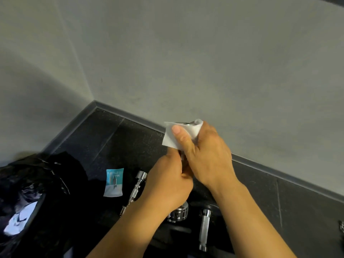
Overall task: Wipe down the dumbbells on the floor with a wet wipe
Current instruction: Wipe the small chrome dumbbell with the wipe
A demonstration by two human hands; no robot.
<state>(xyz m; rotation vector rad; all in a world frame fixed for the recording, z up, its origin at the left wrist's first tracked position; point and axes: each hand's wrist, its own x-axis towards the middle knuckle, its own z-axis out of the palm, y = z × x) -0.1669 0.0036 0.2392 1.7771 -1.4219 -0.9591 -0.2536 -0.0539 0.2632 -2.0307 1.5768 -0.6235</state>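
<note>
Head view: dumbbell (178, 212) in hands.
Bar gripped by left hand (167, 185); right hand (206, 157) clasps wipe (169, 139) round top end; packet (114, 182) left of hands.

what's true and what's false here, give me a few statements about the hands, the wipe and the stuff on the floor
1. The right hand holds a white wipe round the top end of a lifted chrome bar. True.
2. The left hand hangs free and holds nothing. False: it grips the chrome bar below the right hand.
3. A blue and white packet lies on the floor. True.
4. The packet lies to the right of both hands. False: it lies to their left, near a black bag.
5. Only one bar is in view. False: a second bar lies by the packet and a third bar lies further right.
</note>
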